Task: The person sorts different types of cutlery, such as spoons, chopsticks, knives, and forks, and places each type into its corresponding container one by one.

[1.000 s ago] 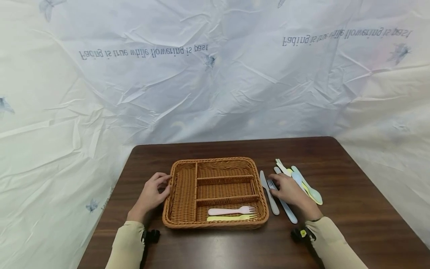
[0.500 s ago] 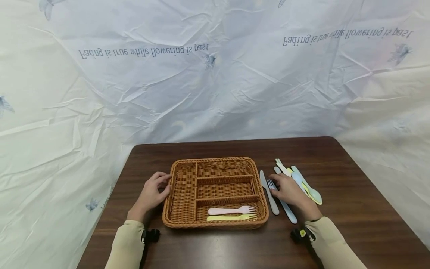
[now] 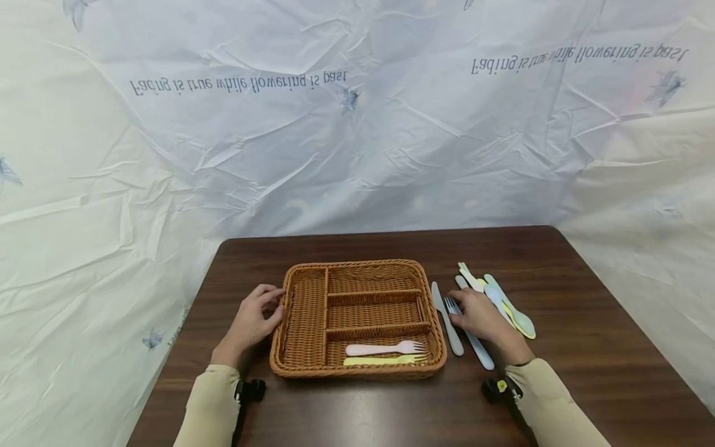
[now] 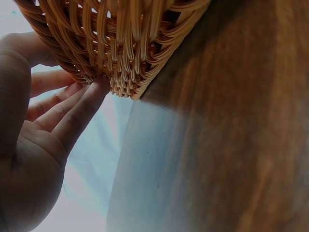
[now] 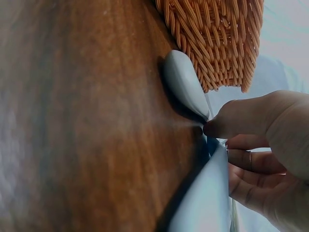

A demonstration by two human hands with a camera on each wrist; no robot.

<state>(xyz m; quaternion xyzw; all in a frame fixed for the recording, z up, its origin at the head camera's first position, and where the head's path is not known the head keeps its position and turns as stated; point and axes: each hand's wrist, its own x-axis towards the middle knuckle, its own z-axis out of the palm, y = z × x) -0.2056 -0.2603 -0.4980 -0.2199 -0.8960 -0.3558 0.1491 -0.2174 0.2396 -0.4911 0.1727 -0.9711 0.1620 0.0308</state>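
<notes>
In the head view my left hand is at the left side of a brown wicker basket, its fingertips touching the woven wall. The left wrist view shows those fingers fairly straight against the basket. My right hand is over a light blue fork to the right of the basket. Thumb and fingers stand on either side of the fork's neck in the right wrist view, pinching it; the fork's handle lies low over the table. A pale grey knife rests between the fork and the basket.
Inside the basket's front right compartment lie a pink fork and a yellow fork. Beyond the right hand is a pile of pastel cutlery, including a green spoon. All stand on a dark wooden table, with a printed white cloth behind.
</notes>
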